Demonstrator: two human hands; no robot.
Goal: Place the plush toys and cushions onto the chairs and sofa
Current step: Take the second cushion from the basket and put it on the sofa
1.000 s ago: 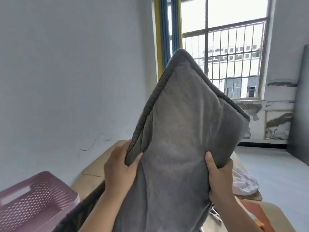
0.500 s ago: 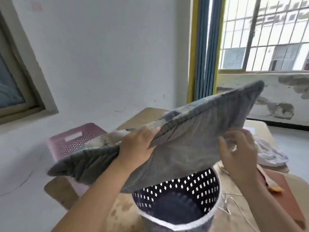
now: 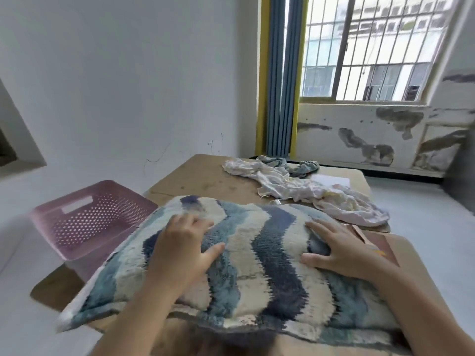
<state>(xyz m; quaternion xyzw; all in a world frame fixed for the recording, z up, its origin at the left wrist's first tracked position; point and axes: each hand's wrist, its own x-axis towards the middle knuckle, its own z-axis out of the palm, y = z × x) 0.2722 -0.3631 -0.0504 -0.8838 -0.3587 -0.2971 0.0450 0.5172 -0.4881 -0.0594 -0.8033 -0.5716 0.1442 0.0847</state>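
With my left hand (image 3: 180, 249) and right hand (image 3: 341, 250) pressed flat, fingers spread, on the striped cushion (image 3: 246, 273), I next need a firm two-handed grip to carry it to a seat.

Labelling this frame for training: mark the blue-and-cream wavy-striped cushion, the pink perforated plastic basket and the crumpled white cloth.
blue-and-cream wavy-striped cushion (image 3: 259, 255), head view, middle of its top face
pink perforated plastic basket (image 3: 87, 222), head view, inner wall
crumpled white cloth (image 3: 303, 191), head view, centre folds

1. The cushion (image 3: 257, 265) lies on the surface (image 3: 203, 176), nearest the viewer.
2. Both hands rest on it: left hand (image 3: 180, 250), right hand (image 3: 341, 250).
3. The basket (image 3: 87, 219) sits to its left.
4. Crumpled cloths (image 3: 295, 186) lie behind it.
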